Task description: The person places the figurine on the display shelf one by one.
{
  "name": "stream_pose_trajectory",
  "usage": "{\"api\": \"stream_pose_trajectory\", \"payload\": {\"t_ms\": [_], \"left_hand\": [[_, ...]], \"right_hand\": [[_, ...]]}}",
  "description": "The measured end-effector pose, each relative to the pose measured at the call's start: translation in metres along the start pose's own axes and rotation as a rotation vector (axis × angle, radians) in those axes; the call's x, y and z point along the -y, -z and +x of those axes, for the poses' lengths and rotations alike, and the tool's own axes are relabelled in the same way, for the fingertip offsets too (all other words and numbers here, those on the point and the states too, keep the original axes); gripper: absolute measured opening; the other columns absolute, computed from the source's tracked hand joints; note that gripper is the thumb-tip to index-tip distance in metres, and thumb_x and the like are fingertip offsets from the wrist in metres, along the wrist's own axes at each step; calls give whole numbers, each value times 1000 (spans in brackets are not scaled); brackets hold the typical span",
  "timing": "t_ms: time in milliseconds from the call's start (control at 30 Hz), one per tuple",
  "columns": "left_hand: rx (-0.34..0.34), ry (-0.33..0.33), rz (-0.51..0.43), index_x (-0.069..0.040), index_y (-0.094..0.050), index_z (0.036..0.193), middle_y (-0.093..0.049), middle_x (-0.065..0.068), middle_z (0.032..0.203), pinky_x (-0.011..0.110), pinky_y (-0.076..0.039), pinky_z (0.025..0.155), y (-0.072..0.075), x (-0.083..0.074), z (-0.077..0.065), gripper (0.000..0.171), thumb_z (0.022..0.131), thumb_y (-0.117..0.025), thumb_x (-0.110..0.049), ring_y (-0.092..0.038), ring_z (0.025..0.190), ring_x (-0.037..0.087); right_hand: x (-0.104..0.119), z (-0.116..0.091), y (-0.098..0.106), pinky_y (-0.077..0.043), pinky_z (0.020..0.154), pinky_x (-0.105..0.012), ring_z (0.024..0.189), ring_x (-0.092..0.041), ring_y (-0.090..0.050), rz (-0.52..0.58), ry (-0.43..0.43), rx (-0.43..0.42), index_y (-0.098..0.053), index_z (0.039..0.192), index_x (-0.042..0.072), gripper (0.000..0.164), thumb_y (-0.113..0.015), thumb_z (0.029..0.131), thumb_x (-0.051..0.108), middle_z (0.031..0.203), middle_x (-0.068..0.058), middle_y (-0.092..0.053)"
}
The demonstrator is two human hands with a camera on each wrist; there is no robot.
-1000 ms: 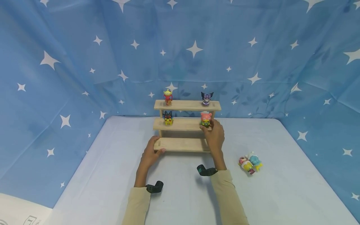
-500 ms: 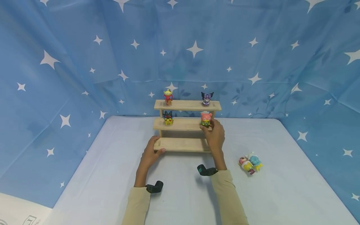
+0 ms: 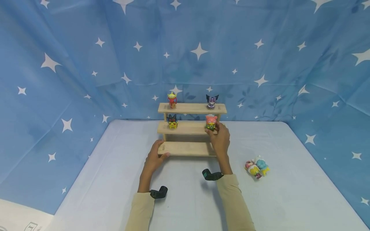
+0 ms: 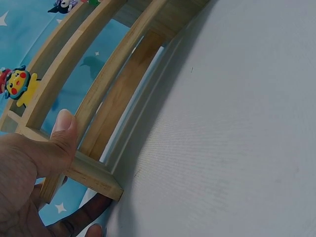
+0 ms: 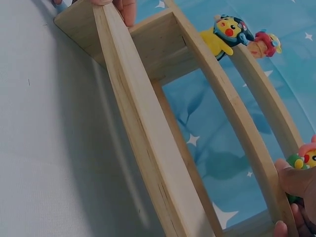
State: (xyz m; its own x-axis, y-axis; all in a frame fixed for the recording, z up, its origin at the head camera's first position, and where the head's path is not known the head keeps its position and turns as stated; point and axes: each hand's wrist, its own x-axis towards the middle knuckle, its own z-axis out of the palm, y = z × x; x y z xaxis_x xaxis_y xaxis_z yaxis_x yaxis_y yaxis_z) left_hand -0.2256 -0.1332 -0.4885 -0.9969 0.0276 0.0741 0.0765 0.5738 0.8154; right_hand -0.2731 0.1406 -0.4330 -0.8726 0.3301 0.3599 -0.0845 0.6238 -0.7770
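Note:
A three-tier wooden display shelf (image 3: 188, 148) stands on the table. My left hand (image 3: 153, 159) grips the left end of its lowest board; in the left wrist view the thumb (image 4: 64, 128) lies over the wood and fingers reach beneath. At the right end of the middle board, my right hand (image 3: 221, 140) holds a small pink-hooded figurine (image 3: 211, 120) between thumb and fingers. The figurine is upright, its lower part partly hidden by the hand. A yellow figurine with a dark hood (image 3: 172, 122) stands at the left end of that same board.
On the top board are a red figurine with a yellow-green head (image 3: 171, 100) at left and a black-and-purple one (image 3: 212, 102) at right. A yellow-and-red figurine (image 3: 253, 170) and a light-blue one (image 3: 262, 165) lie on the table to the right. A blue starry curtain (image 3: 185, 57) hangs behind.

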Motion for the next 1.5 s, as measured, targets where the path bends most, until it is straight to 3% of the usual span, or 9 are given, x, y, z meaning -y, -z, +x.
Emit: {"api": "stream_pose_trajectory", "payload": {"t_ms": [667,1500], "left_hand": [[8,8,0,-9,-36,147,-29,18,158,67,-26,110,-3,4,-8,69,89,-71,-24,-27,145,42],[-1,-7,-5,-11,-37,146,-32,16,157,66,-29,109,0,-2,-1,69,88,-71,-25,-31,144,42]], "right_hand": [[-8,-7,-4,-50,82,-50,104,-30,-59,4,19,-8,-62,125,2,53,-80,82,27,110,-16,-66],[-3,0,-3,-50,81,-49,100,-29,-61,38,35,-54,-64,122,3,52,-81,81,29,107,-15,-67]]}}
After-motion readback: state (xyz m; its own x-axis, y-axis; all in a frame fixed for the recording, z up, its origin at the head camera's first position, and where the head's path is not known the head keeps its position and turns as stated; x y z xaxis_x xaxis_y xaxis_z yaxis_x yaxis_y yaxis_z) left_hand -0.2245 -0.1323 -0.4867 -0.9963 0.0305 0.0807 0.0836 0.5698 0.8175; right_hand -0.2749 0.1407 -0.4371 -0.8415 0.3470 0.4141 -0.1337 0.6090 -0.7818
